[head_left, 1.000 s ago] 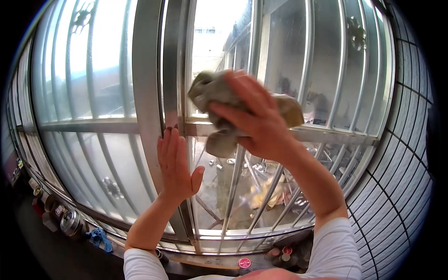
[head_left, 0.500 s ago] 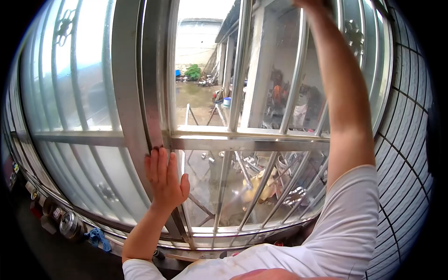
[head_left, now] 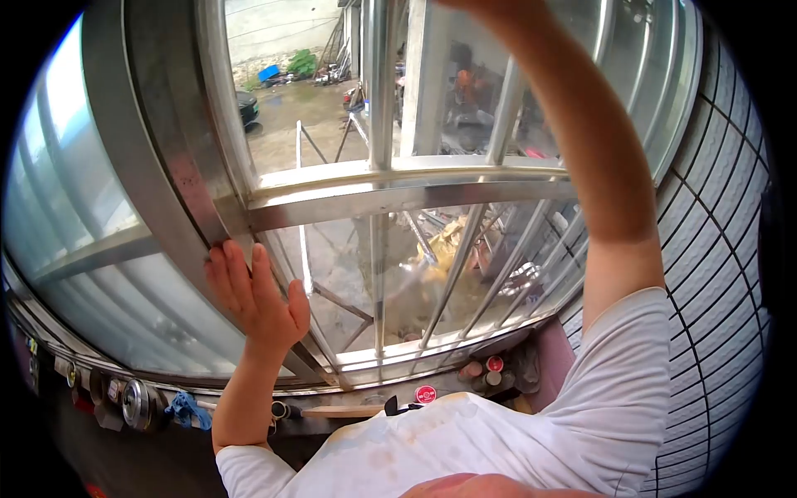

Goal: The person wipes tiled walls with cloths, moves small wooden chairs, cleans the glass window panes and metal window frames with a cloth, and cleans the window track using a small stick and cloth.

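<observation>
My left hand [head_left: 259, 300] rests with its fingers spread against the metal window frame [head_left: 178, 166], left of the clear pane. My right arm reaches up across the window, and only the edge of my right hand [head_left: 490, 7] shows at the top of the view. Its fingers are cut off there, and no cloth is visible. Between the arms runs the horizontal metal crossbar [head_left: 415, 197], with vertical bars behind the glass.
Jars [head_left: 495, 371], a red-lidded tin [head_left: 425, 394], a metal canister [head_left: 141, 407] and a blue cloth [head_left: 189, 410] line the sill. White tiled wall [head_left: 722, 241] stands at the right. Frosted panes [head_left: 133, 307] are at the left.
My right hand has gone up from the middle of the window to the top edge, and the grey cloth has left view. The view has tilted; my left hand appears further left, still on the frame.
</observation>
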A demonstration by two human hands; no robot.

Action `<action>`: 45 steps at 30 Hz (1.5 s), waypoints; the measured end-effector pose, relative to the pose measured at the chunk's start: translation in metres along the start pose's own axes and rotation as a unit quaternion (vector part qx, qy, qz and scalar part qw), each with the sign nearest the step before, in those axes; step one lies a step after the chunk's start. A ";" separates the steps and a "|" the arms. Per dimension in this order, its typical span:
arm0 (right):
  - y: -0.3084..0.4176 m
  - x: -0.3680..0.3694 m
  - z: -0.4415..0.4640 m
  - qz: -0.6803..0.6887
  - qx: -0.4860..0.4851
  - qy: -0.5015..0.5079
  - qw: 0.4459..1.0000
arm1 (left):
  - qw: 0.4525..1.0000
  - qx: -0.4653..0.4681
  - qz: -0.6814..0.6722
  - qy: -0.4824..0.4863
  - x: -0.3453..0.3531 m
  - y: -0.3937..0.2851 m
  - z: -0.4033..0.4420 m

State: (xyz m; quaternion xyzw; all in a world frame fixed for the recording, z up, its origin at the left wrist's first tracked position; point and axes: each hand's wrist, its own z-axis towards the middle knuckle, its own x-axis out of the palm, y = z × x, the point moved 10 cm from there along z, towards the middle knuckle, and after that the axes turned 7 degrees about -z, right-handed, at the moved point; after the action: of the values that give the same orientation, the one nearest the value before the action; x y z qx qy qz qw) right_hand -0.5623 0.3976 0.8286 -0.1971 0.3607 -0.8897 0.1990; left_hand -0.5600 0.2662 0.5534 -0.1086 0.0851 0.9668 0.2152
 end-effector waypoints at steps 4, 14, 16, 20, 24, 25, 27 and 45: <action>0.066 0.010 -0.014 0.209 -0.066 0.054 0.974 | 1.000 -0.005 0.003 0.002 0.000 0.002 -0.001; -0.006 -0.035 -0.072 0.033 -0.037 -0.041 0.998 | 0.999 0.016 0.049 -0.013 -0.004 0.000 0.004; -0.098 -0.055 -0.086 -0.043 0.004 -0.017 0.999 | 0.998 0.008 0.058 -0.007 -0.003 0.000 0.004; -0.308 -0.153 -0.158 -0.071 0.249 -0.022 0.966 | 0.995 -0.006 0.095 0.010 0.001 0.008 -0.003; -0.406 -0.262 -0.351 -0.280 0.422 -0.008 0.862 | 0.996 -0.029 0.081 0.007 0.001 0.008 -0.005; -0.398 -0.274 -0.379 -0.208 0.450 -0.025 0.868 | 0.996 -0.035 0.084 0.003 0.000 0.007 -0.005; -0.375 -0.283 -0.389 -0.193 0.435 -0.081 0.876 | 0.997 -0.044 0.069 0.013 0.001 0.006 -0.003; -0.006 -0.051 -0.151 0.328 0.167 0.177 0.913 | 0.995 0.005 0.092 -0.029 -0.001 0.005 -0.001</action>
State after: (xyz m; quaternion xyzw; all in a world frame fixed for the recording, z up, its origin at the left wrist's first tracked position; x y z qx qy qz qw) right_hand -0.5951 0.5124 0.7223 0.1294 0.2804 -0.8419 0.4426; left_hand -0.5615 0.2610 0.5532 -0.0711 0.0935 0.9848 0.1283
